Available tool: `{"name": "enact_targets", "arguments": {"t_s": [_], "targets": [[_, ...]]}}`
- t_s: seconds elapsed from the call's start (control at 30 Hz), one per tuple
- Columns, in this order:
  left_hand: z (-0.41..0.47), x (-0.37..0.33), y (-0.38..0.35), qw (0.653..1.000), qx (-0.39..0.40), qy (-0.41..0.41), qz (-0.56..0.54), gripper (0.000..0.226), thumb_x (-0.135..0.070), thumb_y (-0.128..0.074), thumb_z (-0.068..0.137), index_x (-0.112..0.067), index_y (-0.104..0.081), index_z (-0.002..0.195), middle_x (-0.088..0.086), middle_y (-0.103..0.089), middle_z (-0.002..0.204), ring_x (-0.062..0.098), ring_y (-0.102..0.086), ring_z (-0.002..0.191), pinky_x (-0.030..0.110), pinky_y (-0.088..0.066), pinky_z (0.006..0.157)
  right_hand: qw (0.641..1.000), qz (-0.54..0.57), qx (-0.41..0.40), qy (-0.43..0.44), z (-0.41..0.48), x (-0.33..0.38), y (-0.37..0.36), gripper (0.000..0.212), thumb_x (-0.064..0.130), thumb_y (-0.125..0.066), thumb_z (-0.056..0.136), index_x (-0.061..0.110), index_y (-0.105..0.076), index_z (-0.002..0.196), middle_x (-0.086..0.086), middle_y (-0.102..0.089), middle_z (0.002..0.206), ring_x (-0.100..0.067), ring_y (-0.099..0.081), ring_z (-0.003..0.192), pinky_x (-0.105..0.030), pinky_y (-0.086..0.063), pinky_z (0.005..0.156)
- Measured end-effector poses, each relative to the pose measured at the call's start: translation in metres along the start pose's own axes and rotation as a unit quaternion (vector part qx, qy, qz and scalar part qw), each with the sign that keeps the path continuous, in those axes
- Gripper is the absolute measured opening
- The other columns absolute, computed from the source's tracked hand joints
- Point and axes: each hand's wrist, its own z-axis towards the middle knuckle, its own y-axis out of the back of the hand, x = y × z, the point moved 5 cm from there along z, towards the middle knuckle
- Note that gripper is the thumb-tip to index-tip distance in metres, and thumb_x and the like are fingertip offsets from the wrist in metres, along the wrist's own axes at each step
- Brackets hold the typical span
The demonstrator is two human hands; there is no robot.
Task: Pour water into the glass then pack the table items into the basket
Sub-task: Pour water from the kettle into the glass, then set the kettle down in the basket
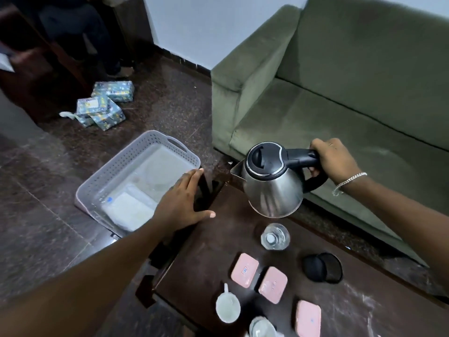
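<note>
Both hands busy: right hand (334, 160) grips kettle (272, 183) above table (218, 251); left hand (183, 203) flat, spread on table corner

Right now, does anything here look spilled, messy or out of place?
Yes. A pile of patterned packets lies jumbled on the floor by the dark cabinet, some tilted. The table has whitish smears near its right edge. No spill shows around the glass under the kettle.

Green sofa (340, 98); patterned packets (104, 105), perhaps tissues, on floor (36, 227).
</note>
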Motion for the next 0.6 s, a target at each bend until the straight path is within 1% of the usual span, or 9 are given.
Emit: {"name": "enact_targets", "arguments": {"t_s": [0.07, 0.17, 0.2, 0.27, 0.37, 0.43, 0.53, 0.6], "targets": [[-0.004, 0.025, 0.02, 1.0, -0.013, 0.016, 0.01, 0.124, -0.09, -0.061, 0.067, -0.02, -0.016, 0.159, 0.006, -0.03, 0.162, 0.026, -0.032, 0.148, 0.045, -0.042, 0.112, 0.999, 0.031, 0.007, 0.005, 0.005, 0.026, -0.021, 0.046, 0.032, -0.044, 0.081, -0.001, -0.058, 0.051, -0.028, -0.059, 0.054, -0.03, -0.055, 0.047, -0.04, -0.049, 0.062], [-0.009, 0.063, 0.044, 0.999, -0.018, 0.04, 0.029, 0.123, -0.092, -0.059, 0.067, -0.019, -0.019, 0.158, 0.006, -0.034, 0.159, 0.027, -0.037, 0.144, 0.046, -0.047, 0.107, 0.996, 0.088, 0.012, 0.01, 0.015, 0.063, -0.056, 0.044, 0.024, -0.044, 0.087, 0.003, -0.053, 0.049, -0.021, -0.055, 0.049, -0.026, -0.049, 0.038, -0.028, -0.044, 0.047], [-0.011, 0.075, 0.05, 0.998, -0.018, 0.051, 0.031, 0.124, -0.093, -0.058, 0.066, -0.018, -0.02, 0.157, 0.006, -0.035, 0.159, 0.027, -0.039, 0.143, 0.046, -0.048, 0.106, 0.994, 0.106, 0.016, 0.013, 0.019, 0.074, -0.068, 0.045, 0.021, -0.044, 0.089, 0.005, -0.051, 0.047, -0.018, -0.053, 0.045, -0.025, -0.047, 0.035, -0.025, -0.042, 0.041], [-0.015, 0.101, 0.059, 0.997, -0.015, 0.076, 0.023, 0.125, -0.095, -0.055, 0.065, -0.02, -0.02, 0.158, 0.006, -0.034, 0.16, 0.027, -0.038, 0.145, 0.047, -0.045, 0.109, 0.99, 0.134, 0.032, 0.02, 0.028, 0.097, -0.094, 0.048, 0.018, -0.043, 0.089, 0.005, -0.05, 0.044, -0.013, -0.051, 0.038, -0.024, -0.044, 0.032, -0.021, -0.039, 0.037], [-0.017, 0.134, 0.066, 0.994, -0.007, 0.108, 0.011, 0.125, -0.096, -0.055, 0.064, -0.022, -0.017, 0.158, 0.005, -0.033, 0.161, 0.028, -0.036, 0.146, 0.049, -0.042, 0.113, 0.98, 0.194, 0.04, 0.004, 0.045, 0.121, -0.133, 0.044, 0.018, -0.043, 0.088, 0.001, -0.05, 0.049, -0.01, -0.048, 0.034, -0.022, -0.042, 0.03, -0.021, -0.038, 0.036], [-0.019, 0.152, 0.068, 0.992, -0.006, 0.126, 0.008, 0.125, -0.096, -0.056, 0.063, -0.024, -0.017, 0.158, 0.004, -0.033, 0.161, 0.027, -0.037, 0.145, 0.049, -0.042, 0.112, 0.972, 0.233, 0.033, -0.016, 0.056, 0.13, -0.161, 0.04, 0.019, -0.045, 0.085, 0.005, -0.049, 0.048, -0.009, -0.047, 0.034, -0.021, -0.04, 0.029, -0.022, -0.038, 0.036], [-0.025, 0.174, 0.068, 0.99, -0.004, 0.137, 0.019, 0.124, -0.097, -0.056, 0.063, -0.024, -0.019, 0.157, 0.004, -0.036, 0.159, 0.028, -0.042, 0.142, 0.049, -0.046, 0.108, 0.963, 0.267, 0.028, -0.027, 0.07, 0.136, -0.201, 0.042, 0.023, -0.046, 0.08, 0.013, -0.051, 0.04, -0.011, -0.047, 0.036, -0.022, -0.04, 0.031, -0.026, -0.039, 0.041], [-0.029, 0.187, 0.065, 0.989, 0.003, 0.146, 0.01, 0.123, -0.095, -0.057, 0.063, -0.024, -0.019, 0.156, 0.003, -0.037, 0.158, 0.028, -0.043, 0.141, 0.049, -0.048, 0.107, 0.96, 0.277, 0.028, -0.035, 0.077, 0.138, -0.225, 0.035, 0.025, -0.047, 0.078, 0.01, -0.052, 0.048, -0.012, -0.047, 0.036, -0.022, -0.04, 0.032, -0.029, -0.039, 0.044]]}}
